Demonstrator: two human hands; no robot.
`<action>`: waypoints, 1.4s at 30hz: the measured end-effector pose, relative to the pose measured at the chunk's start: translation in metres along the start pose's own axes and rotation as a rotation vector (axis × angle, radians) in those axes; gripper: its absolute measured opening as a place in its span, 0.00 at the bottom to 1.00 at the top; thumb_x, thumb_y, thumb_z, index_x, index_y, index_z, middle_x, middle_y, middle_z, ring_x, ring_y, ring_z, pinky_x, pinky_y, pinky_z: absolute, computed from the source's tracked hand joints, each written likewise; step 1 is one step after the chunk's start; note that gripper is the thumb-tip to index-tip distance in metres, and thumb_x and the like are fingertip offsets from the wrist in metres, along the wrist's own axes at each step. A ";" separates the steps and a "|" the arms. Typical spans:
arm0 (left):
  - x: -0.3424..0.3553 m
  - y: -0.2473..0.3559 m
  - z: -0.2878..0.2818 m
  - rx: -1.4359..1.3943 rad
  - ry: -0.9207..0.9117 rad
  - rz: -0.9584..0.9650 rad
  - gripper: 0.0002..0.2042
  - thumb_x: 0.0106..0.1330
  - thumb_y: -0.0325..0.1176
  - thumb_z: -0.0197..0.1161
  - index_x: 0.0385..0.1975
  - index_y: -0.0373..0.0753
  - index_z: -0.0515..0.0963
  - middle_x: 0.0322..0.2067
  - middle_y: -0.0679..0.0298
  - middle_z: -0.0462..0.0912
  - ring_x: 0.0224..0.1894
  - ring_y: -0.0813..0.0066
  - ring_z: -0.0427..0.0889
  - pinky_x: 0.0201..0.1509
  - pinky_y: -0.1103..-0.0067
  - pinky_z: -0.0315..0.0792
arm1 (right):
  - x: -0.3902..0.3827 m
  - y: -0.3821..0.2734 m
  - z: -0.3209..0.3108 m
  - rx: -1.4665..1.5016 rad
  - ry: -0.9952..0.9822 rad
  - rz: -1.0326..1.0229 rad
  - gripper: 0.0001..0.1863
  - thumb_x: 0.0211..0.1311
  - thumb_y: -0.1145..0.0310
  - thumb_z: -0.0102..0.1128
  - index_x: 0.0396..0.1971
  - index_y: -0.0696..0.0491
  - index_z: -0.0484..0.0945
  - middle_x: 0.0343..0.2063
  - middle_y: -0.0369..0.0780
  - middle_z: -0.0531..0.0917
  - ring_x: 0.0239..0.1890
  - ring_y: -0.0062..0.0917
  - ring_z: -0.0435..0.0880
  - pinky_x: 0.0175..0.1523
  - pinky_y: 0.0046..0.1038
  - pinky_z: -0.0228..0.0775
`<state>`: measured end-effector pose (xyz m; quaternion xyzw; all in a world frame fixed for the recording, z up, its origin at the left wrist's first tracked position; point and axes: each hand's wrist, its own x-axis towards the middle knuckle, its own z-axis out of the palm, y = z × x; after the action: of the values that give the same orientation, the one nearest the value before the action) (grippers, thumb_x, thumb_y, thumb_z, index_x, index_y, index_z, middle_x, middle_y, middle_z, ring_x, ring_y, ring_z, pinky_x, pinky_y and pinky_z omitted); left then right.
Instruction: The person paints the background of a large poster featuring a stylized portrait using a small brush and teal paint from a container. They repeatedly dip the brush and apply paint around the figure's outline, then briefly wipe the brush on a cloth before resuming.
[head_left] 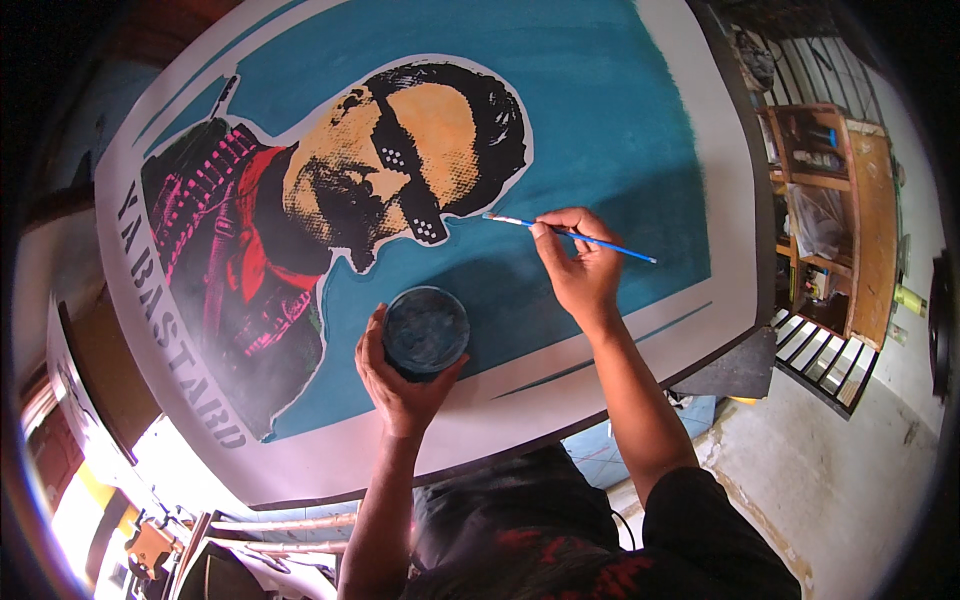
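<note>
My right hand [582, 262] pinches a thin blue-handled paintbrush [600, 243]. Its bristle end lies at the pale outline of the printed figure, close to the dark pixel-style glasses. Below and to the left, my left hand [405, 390] is wrapped round a round paint cup [427, 330] with dark grey-blue paint showing inside. Both hands are over a large poster [560, 130] with a teal painted background. The figure on it wears a red neckerchief and pink-and-black clothing, and lies sideways to me. Whether the bristles touch the surface I cannot tell.
The poster has a white border and lies on a dark-edged table [735, 345]. A wooden shelf [865, 230] with bags and small items stands at the right, beside a black slatted rack [820, 362]. Wooden poles [290, 522] and other clutter sit at the lower left.
</note>
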<state>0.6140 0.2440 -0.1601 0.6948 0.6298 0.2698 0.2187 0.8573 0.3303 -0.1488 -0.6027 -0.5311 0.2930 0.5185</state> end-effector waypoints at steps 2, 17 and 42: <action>-0.001 -0.002 0.000 -0.005 -0.009 -0.003 0.57 0.37 0.47 0.83 0.67 0.41 0.51 0.64 0.54 0.62 0.65 0.56 0.64 0.67 0.63 0.60 | -0.003 -0.004 0.007 -0.004 -0.025 -0.026 0.04 0.56 0.77 0.66 0.29 0.58 0.79 0.26 0.40 0.85 0.29 0.22 0.85 0.35 0.22 0.75; 0.004 0.005 -0.003 -0.033 0.024 -0.002 0.55 0.36 0.43 0.83 0.65 0.38 0.53 0.61 0.51 0.68 0.61 0.53 0.69 0.64 0.61 0.61 | -0.003 -0.018 0.035 -0.156 -0.025 -0.182 0.07 0.53 0.76 0.69 0.29 0.56 0.78 0.24 0.41 0.84 0.26 0.26 0.85 0.32 0.24 0.75; 0.005 0.007 -0.003 -0.056 0.032 -0.007 0.55 0.35 0.42 0.84 0.64 0.37 0.54 0.61 0.50 0.69 0.61 0.52 0.69 0.64 0.61 0.61 | -0.001 -0.020 0.036 -0.197 -0.053 -0.175 0.06 0.52 0.76 0.68 0.28 0.56 0.78 0.24 0.40 0.83 0.26 0.28 0.84 0.32 0.25 0.75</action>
<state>0.6174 0.2485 -0.1531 0.6817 0.6279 0.2976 0.2291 0.8183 0.3388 -0.1407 -0.5939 -0.6215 0.2088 0.4663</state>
